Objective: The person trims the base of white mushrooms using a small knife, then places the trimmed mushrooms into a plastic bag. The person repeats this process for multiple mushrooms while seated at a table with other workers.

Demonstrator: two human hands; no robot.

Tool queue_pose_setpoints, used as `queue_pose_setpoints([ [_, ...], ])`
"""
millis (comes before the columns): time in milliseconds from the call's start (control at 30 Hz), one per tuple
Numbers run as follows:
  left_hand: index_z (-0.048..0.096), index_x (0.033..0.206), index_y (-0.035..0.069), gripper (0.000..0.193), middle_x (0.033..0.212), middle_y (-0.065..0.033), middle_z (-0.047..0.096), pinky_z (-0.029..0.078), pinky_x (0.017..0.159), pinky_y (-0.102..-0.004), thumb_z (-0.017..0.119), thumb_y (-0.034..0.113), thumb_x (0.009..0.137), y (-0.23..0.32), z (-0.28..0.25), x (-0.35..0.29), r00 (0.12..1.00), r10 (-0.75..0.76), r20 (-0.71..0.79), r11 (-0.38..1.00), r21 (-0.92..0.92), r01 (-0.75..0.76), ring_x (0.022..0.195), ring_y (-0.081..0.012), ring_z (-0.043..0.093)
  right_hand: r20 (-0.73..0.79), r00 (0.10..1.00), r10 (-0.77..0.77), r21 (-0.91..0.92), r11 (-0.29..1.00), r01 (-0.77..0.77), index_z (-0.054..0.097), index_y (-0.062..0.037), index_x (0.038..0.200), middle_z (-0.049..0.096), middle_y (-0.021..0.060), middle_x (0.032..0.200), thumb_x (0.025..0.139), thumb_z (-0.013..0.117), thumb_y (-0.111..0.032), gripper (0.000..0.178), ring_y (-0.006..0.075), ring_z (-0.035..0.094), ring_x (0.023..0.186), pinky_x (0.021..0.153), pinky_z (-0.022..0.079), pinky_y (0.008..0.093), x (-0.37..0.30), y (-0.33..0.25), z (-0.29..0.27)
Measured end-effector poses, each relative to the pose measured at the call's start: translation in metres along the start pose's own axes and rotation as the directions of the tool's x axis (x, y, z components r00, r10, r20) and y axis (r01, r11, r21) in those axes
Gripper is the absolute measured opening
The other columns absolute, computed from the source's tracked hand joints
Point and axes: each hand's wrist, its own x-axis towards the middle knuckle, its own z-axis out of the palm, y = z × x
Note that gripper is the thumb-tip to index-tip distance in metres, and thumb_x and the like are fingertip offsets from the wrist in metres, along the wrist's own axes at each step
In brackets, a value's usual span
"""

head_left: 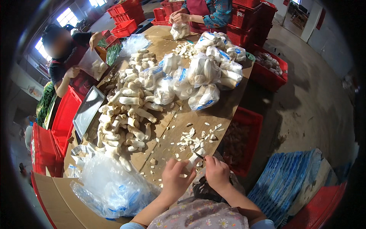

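Near the table's front edge, my left hand [176,177] is closed around a white king oyster mushroom [195,157]. My right hand [217,172] grips a small knife [199,155], its dark blade lying against the mushroom. Just beyond both hands, white mushroom trimmings [187,139] are scattered over the brown cardboard-covered table [167,152]. To the left rises a large heap of loose king oyster mushrooms [129,101]. Farther off, clear bags of mushrooms [202,70] with blue labels are piled together.
Loose plastic bags [114,183] lie at the near left corner, a grey tray [88,110] by the left edge. Red crates [242,139] stand beside the table. Two people work across it: one holds a plastic bag [93,64], the other a filled bag [180,30].
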Motion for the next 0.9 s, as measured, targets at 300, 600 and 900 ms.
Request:
queue_pose_setpoints([
  [300, 0.063, 0.087, 0.001, 0.025, 0.072, -0.0060, 0.049, 0.042, 0.048, -0.0241, 0.078, 0.004, 0.067, -0.003, -0.003, -0.004, 0.999, -0.049, 0.008, 0.998, -0.044, 0.049, 0.056, -0.0121, 0.051, 0.087, 0.992, 0.089, -0.070, 0.994, -0.083, 0.052, -0.0054, 0.086, 0.057, 0.0138, 0.069, 0.079, 0.053, -0.003, 0.007, 0.0342, 0.060, 0.061, 0.055, 0.048, 0.0428, -0.007, 0.020, 0.016],
  [600, 0.065, 0.087, 0.004, 0.027, 0.078, -0.0078, 0.055, 0.048, 0.055, -0.0264, 0.077, -0.003, 0.064, -0.001, 0.000, -0.002, 0.982, 0.163, -0.090, 0.986, 0.049, -0.159, 0.066, -0.0188, 0.058, 0.239, 0.893, 0.382, 0.614, 0.653, -0.444, 0.060, -0.0047, 0.099, 0.063, 0.0047, 0.077, 0.095, 0.049, -0.013, 0.015, 0.0125, 0.053, 0.059, 0.050, 0.038, 0.0268, 0.003, 0.028, 0.011],
  [900, 0.064, 0.091, 0.003, 0.028, 0.093, -0.0120, 0.055, 0.052, 0.061, -0.0266, 0.074, -0.007, 0.067, -0.016, 0.019, -0.008, 0.973, 0.227, -0.050, 0.973, -0.025, -0.228, 0.073, -0.0197, 0.060, 0.219, 0.911, 0.351, 0.804, 0.464, -0.372, 0.058, -0.0035, 0.111, 0.055, -0.0034, 0.085, 0.088, 0.064, -0.011, 0.025, 0.0031, 0.049, 0.074, 0.066, 0.042, 0.0193, 0.012, 0.006, -0.008],
])
